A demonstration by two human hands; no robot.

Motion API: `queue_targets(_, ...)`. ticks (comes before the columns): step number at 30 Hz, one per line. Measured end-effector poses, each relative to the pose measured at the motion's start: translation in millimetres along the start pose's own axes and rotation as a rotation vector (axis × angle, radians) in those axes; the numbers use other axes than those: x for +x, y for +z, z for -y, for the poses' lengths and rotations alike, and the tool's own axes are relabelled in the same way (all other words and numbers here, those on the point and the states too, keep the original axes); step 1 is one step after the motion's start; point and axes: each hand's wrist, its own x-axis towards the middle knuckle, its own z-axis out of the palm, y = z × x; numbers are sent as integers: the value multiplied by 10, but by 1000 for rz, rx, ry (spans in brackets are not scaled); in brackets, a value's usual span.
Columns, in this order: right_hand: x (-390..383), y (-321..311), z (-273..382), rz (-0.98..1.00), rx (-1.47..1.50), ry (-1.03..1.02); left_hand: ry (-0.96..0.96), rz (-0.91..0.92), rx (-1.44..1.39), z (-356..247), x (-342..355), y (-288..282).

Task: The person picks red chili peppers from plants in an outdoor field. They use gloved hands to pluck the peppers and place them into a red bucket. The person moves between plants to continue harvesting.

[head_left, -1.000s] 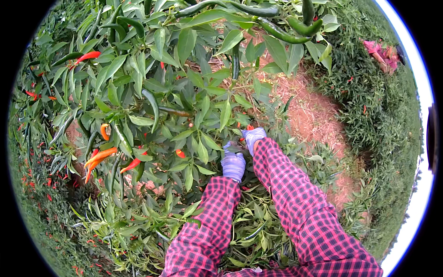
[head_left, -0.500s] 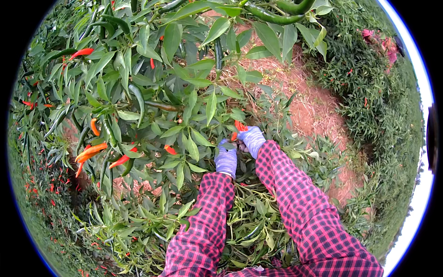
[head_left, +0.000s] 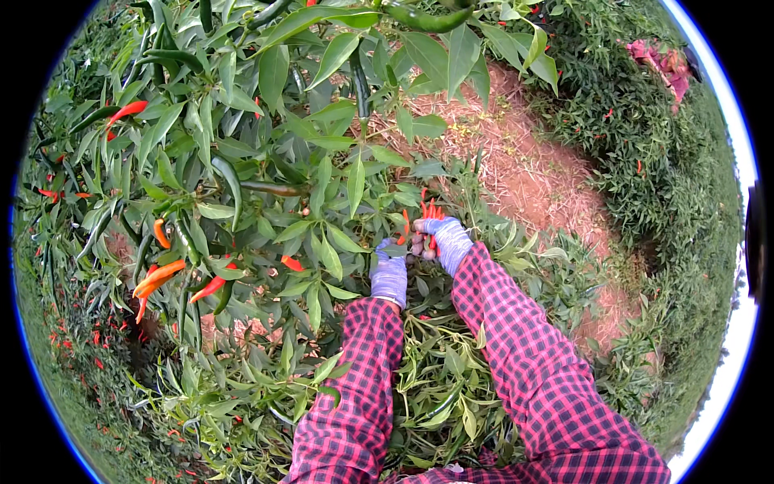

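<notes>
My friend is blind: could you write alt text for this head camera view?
Two gloved hands, left hand and right hand, meet in a leafy chilli plant; the right grips a bunch of red chillies. Sleeves are red plaid, and more orange-red chillies hang at left.

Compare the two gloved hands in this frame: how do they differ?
The right hand in its light purple glove grips a bunch of slim red chilli peppers, tips pointing up; the left hand shows no peppers and reaches into the green leaves. The right hand sits farther from the body, the left nearer. Both wear the same purple gloves and red checked sleeves.
</notes>
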Motion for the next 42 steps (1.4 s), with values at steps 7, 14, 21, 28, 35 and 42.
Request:
queue_targets(7,-225,7,22,69,-252,-158,130,-175,551,-350,-241,124)
queue_targets(14,-332,207,-3,43,-599,-247,114,-148,720,-98,-89,95)
queue_targets(21,-19,-12,-61,-94,-395,-147,383,-60,837,-329,-295,146)
queue_targets(28,-4,-182,129,52,47,88,502,84,564,-293,-94,116)
queue_targets(35,30,-512,274,449,654,94,30,162,-396,-352,-58,419)
queue_targets(42,234,-767,294,-342,775,27,-168,-93,100,-684,322,569)
